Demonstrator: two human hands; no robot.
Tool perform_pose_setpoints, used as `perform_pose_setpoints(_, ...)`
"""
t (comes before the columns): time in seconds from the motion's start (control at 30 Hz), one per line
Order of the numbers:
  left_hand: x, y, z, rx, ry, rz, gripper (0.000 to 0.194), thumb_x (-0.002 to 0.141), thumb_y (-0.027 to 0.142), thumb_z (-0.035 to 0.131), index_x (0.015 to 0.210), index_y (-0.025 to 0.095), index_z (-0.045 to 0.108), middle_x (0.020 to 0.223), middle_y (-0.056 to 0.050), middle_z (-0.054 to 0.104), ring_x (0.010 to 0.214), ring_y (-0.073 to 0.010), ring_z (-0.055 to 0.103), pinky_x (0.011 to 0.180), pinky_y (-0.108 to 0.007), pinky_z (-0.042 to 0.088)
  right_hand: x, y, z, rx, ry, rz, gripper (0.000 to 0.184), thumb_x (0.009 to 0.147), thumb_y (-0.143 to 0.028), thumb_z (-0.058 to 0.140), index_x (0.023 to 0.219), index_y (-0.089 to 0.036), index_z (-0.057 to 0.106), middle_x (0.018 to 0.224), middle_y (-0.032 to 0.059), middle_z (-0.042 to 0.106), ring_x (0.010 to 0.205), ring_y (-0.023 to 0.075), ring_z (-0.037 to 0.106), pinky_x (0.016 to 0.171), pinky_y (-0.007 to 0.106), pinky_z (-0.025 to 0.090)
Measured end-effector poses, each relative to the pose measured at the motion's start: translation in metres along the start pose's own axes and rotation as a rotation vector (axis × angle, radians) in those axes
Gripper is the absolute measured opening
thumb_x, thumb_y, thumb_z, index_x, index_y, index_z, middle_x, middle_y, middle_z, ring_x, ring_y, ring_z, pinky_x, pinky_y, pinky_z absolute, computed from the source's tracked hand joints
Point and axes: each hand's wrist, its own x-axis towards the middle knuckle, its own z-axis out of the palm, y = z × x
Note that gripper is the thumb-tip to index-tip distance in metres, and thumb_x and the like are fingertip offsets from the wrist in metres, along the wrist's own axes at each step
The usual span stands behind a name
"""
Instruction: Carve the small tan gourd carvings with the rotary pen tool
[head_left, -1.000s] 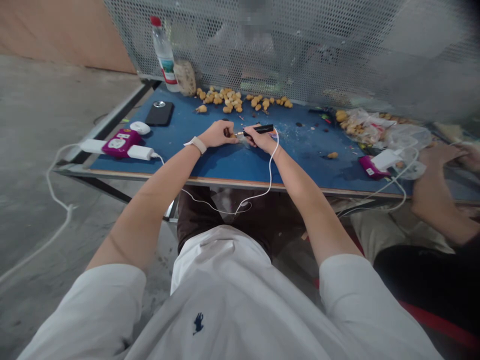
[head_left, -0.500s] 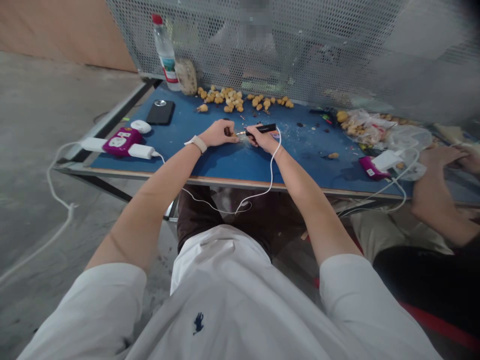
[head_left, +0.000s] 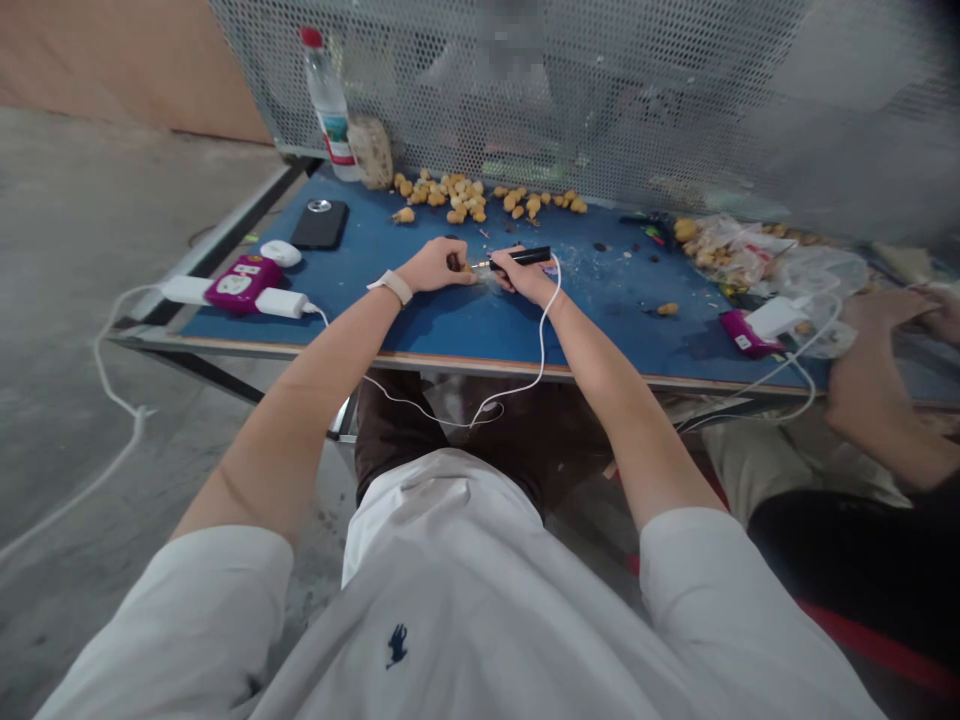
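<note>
Person works slim black corded pen tool (head_left: 523, 258) on small tan lump (head_left: 465, 268), centre of frame, above blue-topped work table (head_left: 615, 335).
L hand (head_left: 431, 267) curled round lump, mostly hiding it; R hand (head_left: 526, 279) pinches tool, tip at lump. More tan lumps (head_left: 457, 197) lie scattered upper centre.

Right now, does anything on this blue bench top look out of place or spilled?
One tan lump lies alone on the blue bench top, apart from the row of lumps near the mesh screen. Pale shavings also litter the top beside the right hand and its black corded tool.
</note>
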Motion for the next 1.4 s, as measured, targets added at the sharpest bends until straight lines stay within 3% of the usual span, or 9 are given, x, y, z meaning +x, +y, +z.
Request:
perform_pose_setpoints(0.2,-0.001,0.004,0.0,0.001,0.009,0.013,0.064,0.082,0.061,0.113,0.077,0.026,0.06,0.078,-0.002,0.071,0.073,-0.0186,0.055,0.072,-0.036,0.047,0.001,-0.001,0.001,-0.004,0.01,0.007,0.076,0.118,-0.086,0.079,0.076,-0.033,0.046,0.056,-0.0065,0.045,0.05,0.0137,0.041,0.047,0.027,0.035)
perform_pose_setpoints(0.4,-0.003,0.005,-0.001,0.013,-0.003,0.005,0.066,0.086,0.064,0.114,0.078,0.026,0.059,0.077,-0.001,0.069,0.073,-0.0191,0.057,0.075,-0.037,0.052,0.001,-0.001,0.0,-0.006,-0.002,-0.015,0.08,0.115,-0.094,0.078,0.073,-0.033,0.047,0.056,-0.0051,0.049,0.05,0.0133,0.042,0.048,0.029,0.036)
perform_pose_setpoints(0.9,-0.002,0.0,-0.001,0.066,0.012,0.034,0.059,0.088,0.056,0.11,0.079,0.026,0.06,0.081,-0.001,0.069,0.077,-0.0213,0.059,0.082,-0.041,0.053,-0.002,-0.001,-0.002,-0.018,-0.027,-0.022,0.078,0.118,-0.093,0.076,0.077,-0.032,0.048,0.057,-0.0056,0.049,0.052,0.0133,0.042,0.049,0.029,0.038)
perform_pose_setpoints(1.13,-0.003,-0.001,-0.001,0.076,0.052,0.046,0.058,0.09,0.057,0.108,0.08,0.026,0.06,0.077,0.001,0.066,0.075,-0.0203,0.058,0.078,-0.038,0.052,-0.002,-0.005,0.001,0.009,0.013,0.013,0.083,0.113,-0.096,0.082,0.075,-0.032,0.046,0.055,-0.0067,0.046,0.05,0.0132,0.041,0.048,0.028,0.038)
perform_pose_setpoints(1.4,-0.001,-0.01,0.004,0.028,0.093,0.071,0.059,0.089,0.058,0.111,0.081,0.026,0.062,0.08,-0.002,0.074,0.073,-0.0194,0.062,0.073,-0.037,0.051,0.0,-0.001,0.002,0.054,0.034,0.0,0.083,0.11,-0.099,0.083,0.074,-0.031,0.05,0.057,-0.0069,0.047,0.05,0.0114,0.04,0.047,0.026,0.037)
